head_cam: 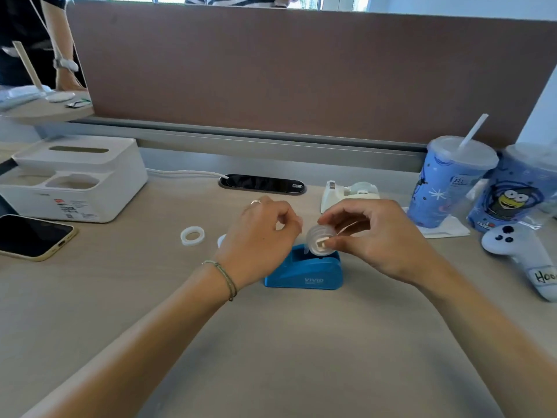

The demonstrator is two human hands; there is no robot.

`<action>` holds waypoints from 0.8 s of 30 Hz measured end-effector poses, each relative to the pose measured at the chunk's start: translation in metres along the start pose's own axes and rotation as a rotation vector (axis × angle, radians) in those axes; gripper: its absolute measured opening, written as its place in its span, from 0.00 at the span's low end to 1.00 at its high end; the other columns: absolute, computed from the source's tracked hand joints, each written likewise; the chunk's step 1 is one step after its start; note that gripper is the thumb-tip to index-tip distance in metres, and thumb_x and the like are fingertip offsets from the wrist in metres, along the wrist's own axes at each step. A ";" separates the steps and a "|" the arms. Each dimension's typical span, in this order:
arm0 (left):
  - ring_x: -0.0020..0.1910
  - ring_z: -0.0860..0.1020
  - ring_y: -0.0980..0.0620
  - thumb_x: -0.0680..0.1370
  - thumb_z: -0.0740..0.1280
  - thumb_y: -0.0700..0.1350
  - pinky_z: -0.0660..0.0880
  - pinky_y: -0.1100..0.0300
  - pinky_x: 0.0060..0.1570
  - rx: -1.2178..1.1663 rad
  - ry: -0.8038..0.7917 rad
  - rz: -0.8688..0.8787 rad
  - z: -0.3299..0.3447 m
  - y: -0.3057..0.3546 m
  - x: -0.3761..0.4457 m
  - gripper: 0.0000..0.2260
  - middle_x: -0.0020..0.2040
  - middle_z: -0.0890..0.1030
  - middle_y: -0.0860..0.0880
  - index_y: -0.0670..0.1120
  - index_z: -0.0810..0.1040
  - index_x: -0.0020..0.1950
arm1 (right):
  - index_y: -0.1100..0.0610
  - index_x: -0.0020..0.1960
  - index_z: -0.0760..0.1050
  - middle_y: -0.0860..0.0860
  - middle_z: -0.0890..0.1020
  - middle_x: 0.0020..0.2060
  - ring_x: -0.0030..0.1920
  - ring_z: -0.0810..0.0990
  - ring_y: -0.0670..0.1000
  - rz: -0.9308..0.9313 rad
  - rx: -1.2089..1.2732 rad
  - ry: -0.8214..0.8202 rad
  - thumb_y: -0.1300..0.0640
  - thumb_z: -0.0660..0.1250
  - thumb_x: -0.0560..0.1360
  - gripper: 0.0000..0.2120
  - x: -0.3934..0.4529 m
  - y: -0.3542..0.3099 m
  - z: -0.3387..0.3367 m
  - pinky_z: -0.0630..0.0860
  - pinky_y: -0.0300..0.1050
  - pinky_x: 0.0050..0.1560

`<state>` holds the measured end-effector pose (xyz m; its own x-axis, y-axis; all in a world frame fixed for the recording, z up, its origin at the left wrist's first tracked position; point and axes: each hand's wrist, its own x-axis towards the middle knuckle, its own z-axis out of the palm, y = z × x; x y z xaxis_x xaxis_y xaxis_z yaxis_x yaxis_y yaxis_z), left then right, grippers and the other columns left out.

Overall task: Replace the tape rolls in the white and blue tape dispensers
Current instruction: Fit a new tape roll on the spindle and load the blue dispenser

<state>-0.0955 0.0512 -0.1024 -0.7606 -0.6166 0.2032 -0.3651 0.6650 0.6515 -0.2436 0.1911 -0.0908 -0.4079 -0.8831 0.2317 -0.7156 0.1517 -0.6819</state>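
The blue tape dispenser (304,271) stands on the desk in front of me, its cradle partly hidden by my hands. Just above it my right hand (373,236) grips a clear tape roll (320,239) on a white hub. My left hand (262,236) is beside the roll with fingertips pinched together; whether it holds the tape's end I cannot tell. The white tape dispenser (346,191) sits behind my right hand with a roll in it. An empty white tape core (193,235) lies on the desk to the left.
A white tissue box organizer (75,179) and a phone (33,236) are at the left. Two blue cups (449,182) with a napkin and a white plush controller (524,251) stand at the right. A brown partition (301,70) and a cable port (262,184) run along the back.
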 end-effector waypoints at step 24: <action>0.22 0.66 0.55 0.84 0.59 0.49 0.64 0.67 0.23 -0.604 -0.227 -0.158 -0.006 0.014 -0.010 0.16 0.30 0.75 0.45 0.42 0.74 0.41 | 0.49 0.49 0.81 0.45 0.86 0.46 0.49 0.86 0.48 -0.115 0.265 0.200 0.58 0.79 0.68 0.12 -0.003 -0.005 0.005 0.84 0.42 0.51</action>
<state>-0.0897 0.0637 -0.0909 -0.8412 -0.5389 -0.0443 -0.1663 0.1798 0.9695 -0.2358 0.1910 -0.0913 -0.4550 -0.7793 0.4309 -0.6019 -0.0876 -0.7938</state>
